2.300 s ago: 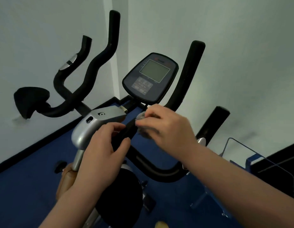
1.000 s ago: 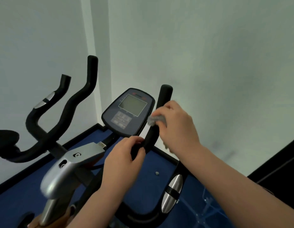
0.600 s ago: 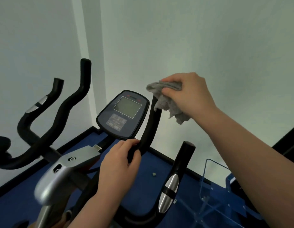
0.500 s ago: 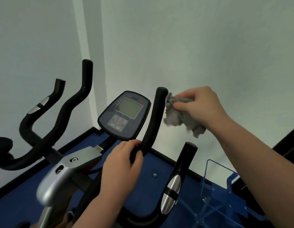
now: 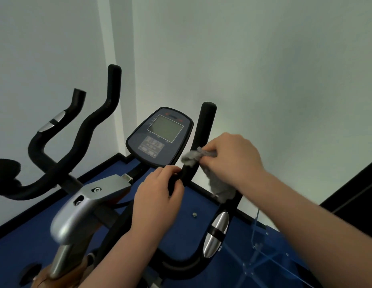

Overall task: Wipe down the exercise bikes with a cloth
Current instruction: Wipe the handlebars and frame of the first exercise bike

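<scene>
- On the black foam upright handlebar (image 5: pixel 202 134) beside the console, the right hand (image 5: pixel 232 159) pinches a crumpled grey cloth (image 5: pixel 201 165) against it.
- The left hand (image 5: pixel 158 194) grips the bar below.
- The cloth looks soft, light and limp; bunching it suits it best.

Small gym room, exercise bike console (image 5: pixel 160 136), black handlebars (image 5: pixel 93 129), blue floor (image 5: pixel 18 254)

console (image 5: pixel 160 136) centre, mounted between handlebars. upright grip (image 5: pixel 203 138) just right of console. right hand (image 5: pixel 232 156) with cloth (image 5: pixel 201 161) on grip; left hand (image 5: pixel 158 192) below it on same bar. second handlebar (image 5: pixel 81 138) left, wall (image 5: pixel 264 69) behind.
</scene>
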`<state>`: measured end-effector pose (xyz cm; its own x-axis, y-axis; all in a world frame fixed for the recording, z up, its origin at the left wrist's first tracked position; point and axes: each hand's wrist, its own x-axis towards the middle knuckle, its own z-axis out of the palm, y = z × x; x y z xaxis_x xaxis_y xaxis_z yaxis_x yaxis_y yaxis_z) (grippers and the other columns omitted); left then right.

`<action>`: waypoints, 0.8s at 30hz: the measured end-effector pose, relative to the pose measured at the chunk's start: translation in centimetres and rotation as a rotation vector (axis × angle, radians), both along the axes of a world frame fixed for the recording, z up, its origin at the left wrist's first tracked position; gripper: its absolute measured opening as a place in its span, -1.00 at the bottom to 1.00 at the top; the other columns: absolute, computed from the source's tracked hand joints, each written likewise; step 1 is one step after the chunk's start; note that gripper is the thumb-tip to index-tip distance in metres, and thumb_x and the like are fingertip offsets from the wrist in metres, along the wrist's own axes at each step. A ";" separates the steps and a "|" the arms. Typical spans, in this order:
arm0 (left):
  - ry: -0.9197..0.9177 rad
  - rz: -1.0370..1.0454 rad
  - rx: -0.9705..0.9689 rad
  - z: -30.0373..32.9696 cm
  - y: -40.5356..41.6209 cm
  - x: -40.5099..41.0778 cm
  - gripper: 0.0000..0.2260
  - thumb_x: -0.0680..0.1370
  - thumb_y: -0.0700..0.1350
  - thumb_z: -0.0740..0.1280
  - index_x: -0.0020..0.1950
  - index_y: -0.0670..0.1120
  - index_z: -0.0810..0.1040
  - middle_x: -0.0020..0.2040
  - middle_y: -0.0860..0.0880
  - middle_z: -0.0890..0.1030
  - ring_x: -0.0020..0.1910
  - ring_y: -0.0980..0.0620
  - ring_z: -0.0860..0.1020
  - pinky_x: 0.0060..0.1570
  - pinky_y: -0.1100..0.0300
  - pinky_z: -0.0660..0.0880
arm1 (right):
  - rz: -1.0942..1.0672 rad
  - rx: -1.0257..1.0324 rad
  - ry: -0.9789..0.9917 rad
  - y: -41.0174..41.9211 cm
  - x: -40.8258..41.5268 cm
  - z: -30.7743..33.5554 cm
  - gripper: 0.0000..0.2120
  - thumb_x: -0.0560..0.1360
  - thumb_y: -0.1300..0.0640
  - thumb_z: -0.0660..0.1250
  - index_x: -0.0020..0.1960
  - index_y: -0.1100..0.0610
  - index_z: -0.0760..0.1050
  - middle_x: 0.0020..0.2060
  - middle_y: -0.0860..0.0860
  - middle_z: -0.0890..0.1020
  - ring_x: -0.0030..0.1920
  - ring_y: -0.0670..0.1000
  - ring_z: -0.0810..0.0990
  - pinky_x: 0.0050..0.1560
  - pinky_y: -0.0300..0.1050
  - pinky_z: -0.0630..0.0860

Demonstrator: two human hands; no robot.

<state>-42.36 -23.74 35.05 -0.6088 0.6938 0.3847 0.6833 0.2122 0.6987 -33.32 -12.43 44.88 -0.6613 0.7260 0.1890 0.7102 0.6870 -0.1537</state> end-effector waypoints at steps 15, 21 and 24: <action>-0.013 0.085 -0.254 -1.6 -11.4 -1.3 -0.56 0.52 0.12 0.21 0.40 0.14 0.34 0.20 0.23 0.40 0.21 0.20 0.35 0.05 0.28 0.31 | 0.252 0.163 0.269 -0.3 -1.3 -4.6 -0.83 0.55 0.16 0.28 0.07 0.12 0.62 0.02 -0.01 0.55 -0.05 -0.03 0.51 -0.10 -0.28 0.36; -0.203 0.122 -0.087 -3.0 -12.4 -1.5 -0.70 0.50 0.00 0.28 0.24 0.11 0.50 0.09 0.24 0.48 0.12 0.18 0.47 0.10 0.17 0.44 | 0.279 -0.230 0.466 -8.1 -1.8 -7.7 -0.82 0.49 0.13 0.37 0.07 0.00 0.65 -0.07 -0.10 0.55 -0.08 -0.16 0.51 -0.04 -0.44 0.35; -0.150 0.100 -0.094 -3.3 -12.8 -1.3 -0.69 0.50 0.00 0.28 0.25 0.10 0.48 0.08 0.25 0.45 0.09 0.18 0.47 0.07 0.17 0.45 | 0.290 -0.258 0.522 -7.3 -2.1 -6.0 -0.81 0.45 0.13 0.41 0.04 -0.03 0.65 -0.11 -0.10 0.55 -0.11 -0.21 0.51 -0.05 -0.50 0.35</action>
<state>-43.71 -36.53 31.80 -0.7220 0.6556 0.2211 0.5454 0.3426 0.7650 -35.41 -19.71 38.88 -0.7055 0.5966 0.3825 0.2885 0.7348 -0.6139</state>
